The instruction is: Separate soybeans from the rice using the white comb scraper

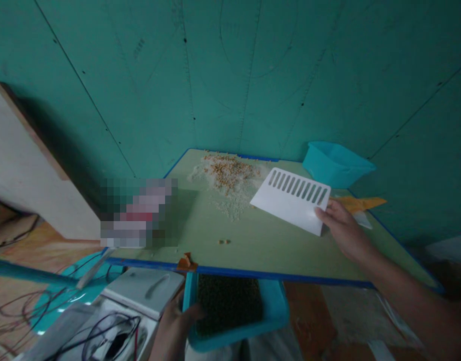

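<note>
My right hand (341,223) pinches the right end of a white plastic scraper (281,203) with a row of slots. The scraper is tilted over the table, just right of a spread pile of tan, bean-like pieces (230,173) and small pale grains (228,205). Below the table's front edge, my left hand (178,323) grips the left rim of a blue plastic tub (283,311), thumb over the edge. Small dark green grains (230,301) fill much of the tub. Two tan pieces (223,241) lie apart near the table's front.
The pale green table (268,250) has blue edging and stands against a green wall (234,75). At its back right is a turquoise container (335,165), near an orange piece (360,203). A pixelated object (140,215) stands at left. Cables (113,328) and a white appliance-like box (148,291) are lower left.
</note>
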`<state>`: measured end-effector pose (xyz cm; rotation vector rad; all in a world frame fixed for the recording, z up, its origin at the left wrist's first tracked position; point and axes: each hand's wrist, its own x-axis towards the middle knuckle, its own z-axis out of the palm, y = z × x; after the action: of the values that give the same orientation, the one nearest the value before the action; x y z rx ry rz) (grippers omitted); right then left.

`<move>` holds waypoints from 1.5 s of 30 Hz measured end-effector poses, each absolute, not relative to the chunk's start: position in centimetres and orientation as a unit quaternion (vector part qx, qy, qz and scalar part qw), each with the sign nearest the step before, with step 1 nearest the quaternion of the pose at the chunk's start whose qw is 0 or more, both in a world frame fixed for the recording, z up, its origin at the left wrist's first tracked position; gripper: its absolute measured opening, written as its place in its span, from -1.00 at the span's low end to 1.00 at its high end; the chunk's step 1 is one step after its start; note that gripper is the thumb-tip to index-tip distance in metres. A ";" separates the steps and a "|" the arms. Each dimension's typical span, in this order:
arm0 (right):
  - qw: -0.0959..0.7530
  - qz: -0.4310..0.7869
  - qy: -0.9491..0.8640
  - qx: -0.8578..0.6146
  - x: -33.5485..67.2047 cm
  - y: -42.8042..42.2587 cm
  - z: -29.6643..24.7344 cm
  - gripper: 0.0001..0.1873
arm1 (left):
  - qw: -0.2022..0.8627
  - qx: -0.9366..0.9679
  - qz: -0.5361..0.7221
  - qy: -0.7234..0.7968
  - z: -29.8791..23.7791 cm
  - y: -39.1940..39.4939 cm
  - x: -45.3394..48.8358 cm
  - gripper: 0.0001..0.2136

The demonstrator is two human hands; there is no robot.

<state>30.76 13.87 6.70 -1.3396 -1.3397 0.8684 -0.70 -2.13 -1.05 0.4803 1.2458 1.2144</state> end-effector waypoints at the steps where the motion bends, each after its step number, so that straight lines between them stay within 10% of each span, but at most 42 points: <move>1: 0.500 0.361 -0.556 -0.557 30.8 13.8 6.6 -0.61 | 0.624 0.221 0.521 0.538 -1.1 -2.1 -0.8 -0.75; 45: 0.398 0.567 -0.557 -0.458 24.7 9.4 6.8 -0.68 | 0.623 0.153 0.520 0.564 2.6 -1.9 -0.9 -0.82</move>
<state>24.72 9.36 6.81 -1.1590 -1.4101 1.4357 -0.94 -1.92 2.57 0.3515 1.2958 1.1944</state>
